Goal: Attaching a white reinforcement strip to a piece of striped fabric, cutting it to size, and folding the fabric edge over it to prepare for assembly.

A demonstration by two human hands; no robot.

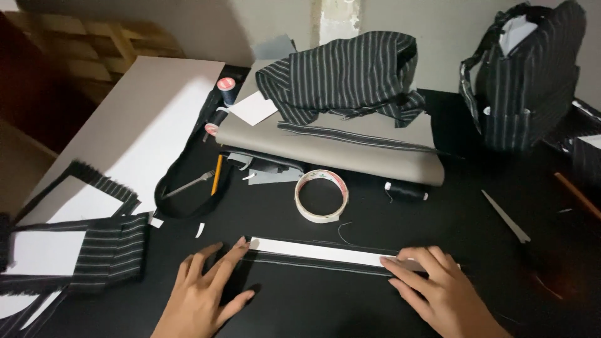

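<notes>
Tape roll [321,196] lies flat mid-table, black thread spool [407,191] on its side to the right. Pencil [216,174] beside a dark strap loop [181,194]. Striped cloth [347,78] heaped on a grey board [332,147]. Striped bag [523,78] upright at far right. White blade [506,216] right of centre.

Two bare hands, seen from above. The left hand [201,293] and the right hand [433,289] enter from the lower edge, nearer the viewer than the roll of tape [321,196] on the counter [438,219]. Both hands and wrists are uncovered: no gloves, and no sleeve cuff reaches the visible forearms. The fingers are slender, with short, unpainted nails. No rings, watch or bracelet show on either hand.
</notes>
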